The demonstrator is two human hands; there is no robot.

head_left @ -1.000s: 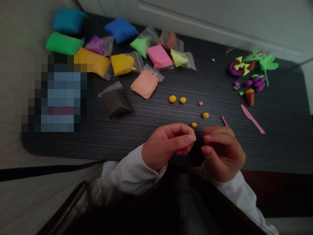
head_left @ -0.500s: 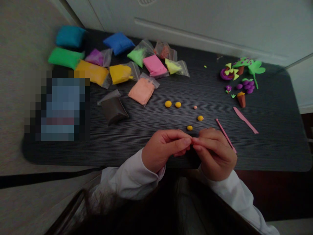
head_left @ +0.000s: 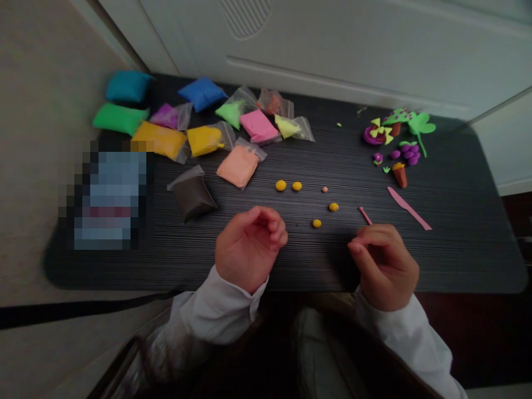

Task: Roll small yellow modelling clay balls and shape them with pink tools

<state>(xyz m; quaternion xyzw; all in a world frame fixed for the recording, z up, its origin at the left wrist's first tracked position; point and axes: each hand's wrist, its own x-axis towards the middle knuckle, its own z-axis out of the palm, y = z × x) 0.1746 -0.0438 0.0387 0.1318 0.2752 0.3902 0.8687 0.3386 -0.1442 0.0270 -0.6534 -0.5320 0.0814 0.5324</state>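
My left hand point(head_left: 251, 246) is turned palm up over the dark table's front part, with its fingers loosely curled and nothing visible in the palm. My right hand point(head_left: 384, 263) is closed in a pinch of thumb and forefinger; whatever is between the tips is too small to make out. Beyond its knuckles a thin pink clay tool point(head_left: 365, 215) lies partly hidden. Between the hands and a little farther back rest small yellow clay balls: a near one point(head_left: 316, 223), a speckled one point(head_left: 333, 206) and a pair including the leftmost point(head_left: 281, 185). A tiny peach ball point(head_left: 325, 189) lies close to them.
Bags of coloured clay cover the back left, among them a peach bag point(head_left: 238, 165) and a dark brown bag point(head_left: 193, 194). A blurred-out device point(head_left: 112, 199) lies far left. A pink plastic knife point(head_left: 409, 208), clay grapes point(head_left: 410, 153) and other clay pieces sit right.
My hands have parted from where their fingertips met: the left went left and turned palm up, the right moved slightly right. The camera view has shifted a little.
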